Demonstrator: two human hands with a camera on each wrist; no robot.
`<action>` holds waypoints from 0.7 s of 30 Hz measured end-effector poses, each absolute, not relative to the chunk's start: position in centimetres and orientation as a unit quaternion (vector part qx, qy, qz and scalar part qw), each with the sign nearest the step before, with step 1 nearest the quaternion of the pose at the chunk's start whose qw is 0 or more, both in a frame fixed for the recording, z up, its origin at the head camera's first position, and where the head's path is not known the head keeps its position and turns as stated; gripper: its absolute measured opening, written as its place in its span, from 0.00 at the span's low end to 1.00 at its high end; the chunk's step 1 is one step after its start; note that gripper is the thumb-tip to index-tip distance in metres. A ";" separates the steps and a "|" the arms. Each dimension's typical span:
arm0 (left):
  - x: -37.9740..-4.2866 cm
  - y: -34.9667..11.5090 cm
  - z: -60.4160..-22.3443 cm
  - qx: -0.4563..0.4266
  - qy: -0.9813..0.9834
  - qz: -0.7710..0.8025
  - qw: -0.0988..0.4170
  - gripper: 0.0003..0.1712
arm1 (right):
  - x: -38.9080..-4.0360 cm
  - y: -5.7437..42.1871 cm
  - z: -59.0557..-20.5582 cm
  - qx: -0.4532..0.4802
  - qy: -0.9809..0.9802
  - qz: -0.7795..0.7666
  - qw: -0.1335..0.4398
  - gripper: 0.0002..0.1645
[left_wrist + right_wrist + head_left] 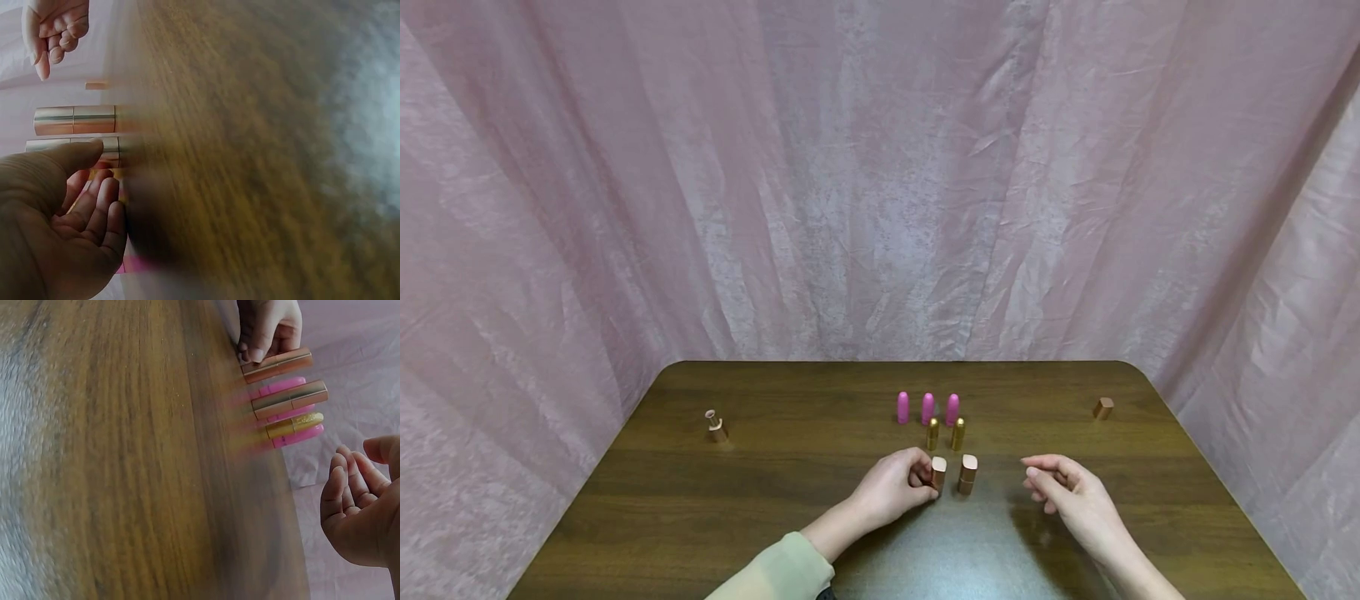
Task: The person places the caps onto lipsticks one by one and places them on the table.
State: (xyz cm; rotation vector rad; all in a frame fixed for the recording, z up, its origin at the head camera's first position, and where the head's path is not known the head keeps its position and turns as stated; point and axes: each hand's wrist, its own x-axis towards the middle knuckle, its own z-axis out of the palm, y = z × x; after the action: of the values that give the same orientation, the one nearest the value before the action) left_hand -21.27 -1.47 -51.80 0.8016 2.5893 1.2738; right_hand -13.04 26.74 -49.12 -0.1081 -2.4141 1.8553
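Observation:
My left hand (891,487) pinches a rose-gold lipstick tube (938,472) between thumb and fingers; the tube stands upright on the table. Just to its right stands a second, matching lipstick tube (967,477), touched by neither hand. My right hand (1078,500) hovers over the table farther right, its fingers loosely bent and nothing between them. In the right wrist view, the held tube (278,365) has left fingers along its side. The left wrist view shows the thumb lying across that same tube (47,145), partly covering it.
Behind the rose-gold pair stand two gold tubes (932,435), and behind those, three pink tubes (928,408) in a row. An uncapped rose-gold lipstick (718,431) stands far left. A small rose-gold cap (1103,408) is at the far right. Pink curtains (880,183) hang beyond the wooden table (805,400).

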 end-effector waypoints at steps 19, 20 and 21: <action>-19.1 -6.3 -50.8 0.318 0.908 0.271 -0.025 0.15 | -13.4 28.2 -49.4 -0.036 -0.807 0.588 0.053 0.20; -18.9 -6.4 -50.6 0.325 0.907 0.265 -0.030 0.15 | -13.4 28.4 -49.4 -0.035 -0.809 0.584 0.054 0.21; -18.6 -6.5 -50.3 0.332 0.906 0.260 -0.035 0.15 | -13.5 28.6 -49.4 -0.035 -0.812 0.580 0.055 0.21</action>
State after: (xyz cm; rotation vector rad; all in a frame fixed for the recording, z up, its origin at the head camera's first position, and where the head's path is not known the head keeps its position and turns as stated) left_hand -18.61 -6.49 -50.32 1.0668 2.9106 0.8359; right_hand -13.50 28.58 -49.43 -0.1049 -2.4655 1.7620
